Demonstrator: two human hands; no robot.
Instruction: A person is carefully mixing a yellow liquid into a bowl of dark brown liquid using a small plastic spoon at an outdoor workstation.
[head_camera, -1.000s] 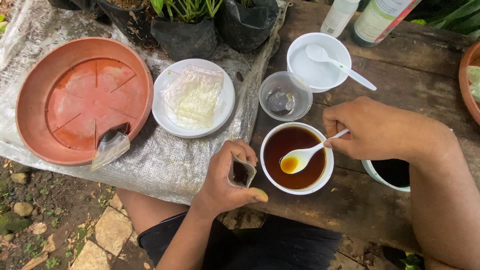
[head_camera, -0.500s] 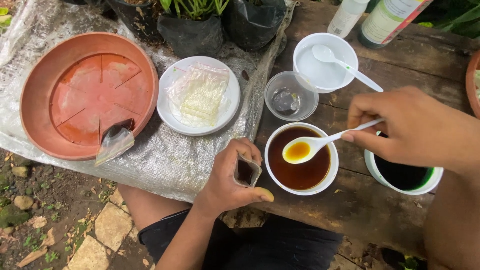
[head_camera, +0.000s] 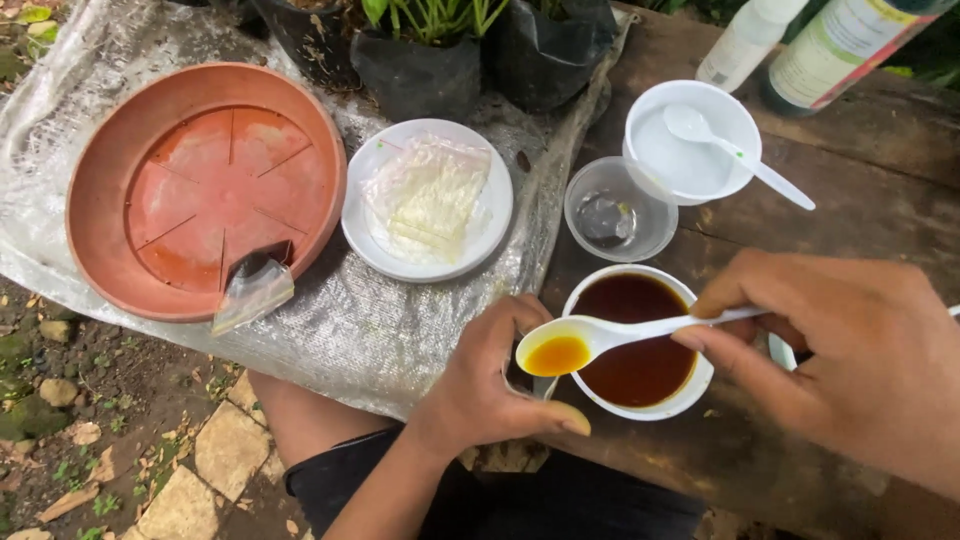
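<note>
Two hands meet over a wooden table (head_camera: 860, 215). Far left of them sits a terracotta saucer (head_camera: 200, 190) with a small clear pouch (head_camera: 252, 292) on its rim; nearer, a white plate (head_camera: 428, 200) carries a clear packet. The left hand (head_camera: 490, 385) curls closed around a small container, mostly hidden in its grasp. Just above it hangs the bowl of a white spoon (head_camera: 570, 348), loaded with orange-yellow liquid — its handle pinched between thumb and fingers of the right hand (head_camera: 850, 350). Under the handle stands a white bowl of dark brown liquid (head_camera: 640, 340). Beyond it sit a clear empty cup (head_camera: 618, 210) and a white cup (head_camera: 690, 140) with a second spoon.
</note>
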